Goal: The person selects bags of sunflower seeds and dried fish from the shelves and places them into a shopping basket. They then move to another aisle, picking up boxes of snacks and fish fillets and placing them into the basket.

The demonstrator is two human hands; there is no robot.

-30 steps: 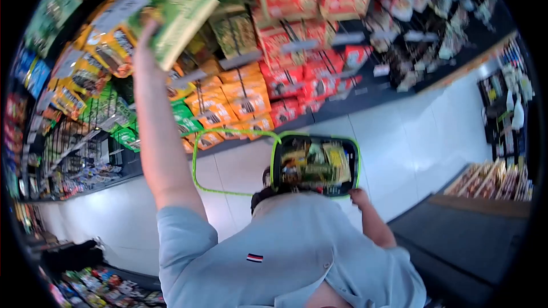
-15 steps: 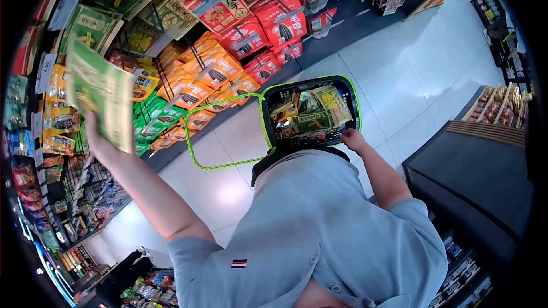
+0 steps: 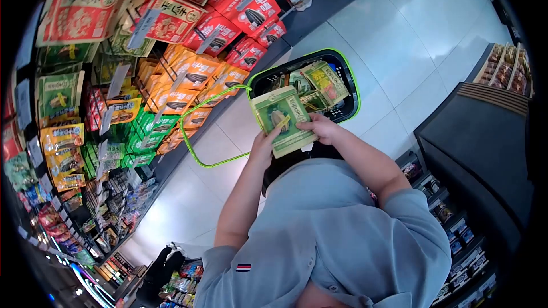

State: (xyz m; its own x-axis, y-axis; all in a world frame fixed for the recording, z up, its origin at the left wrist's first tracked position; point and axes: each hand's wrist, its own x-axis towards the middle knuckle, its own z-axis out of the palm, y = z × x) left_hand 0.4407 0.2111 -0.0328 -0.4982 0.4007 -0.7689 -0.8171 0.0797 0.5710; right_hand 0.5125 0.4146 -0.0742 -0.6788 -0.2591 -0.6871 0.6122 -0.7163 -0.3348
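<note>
A pale green snack packet point(image 3: 273, 102) with a picture on its front is held between both hands over the near part of the shopping basket. My left hand point(image 3: 265, 146) grips its lower left edge, thumb across the front. At its right edge, my right hand point(image 3: 325, 129) pinches the packet. Beneath is the black basket with a bright green rim point(image 3: 358, 88), its green handle point(image 3: 187, 147) folded out to the left. Several green and yellow packets point(image 3: 327, 82) lie inside; the held packet hides part of them.
Along the left runs a shelf rack with hanging packets: red ones point(image 3: 251, 8), orange ones point(image 3: 191, 74) and green ones point(image 3: 149, 132). A dark counter point(image 3: 474, 137) stands at right, near a display of packaged goods point(image 3: 508, 68). Pale tiles point(image 3: 377, 40) cover the floor.
My left hand has brought the green packet from the rack on the left to above the basket. My right hand has left the basket's rim and taken hold of the packet too.
</note>
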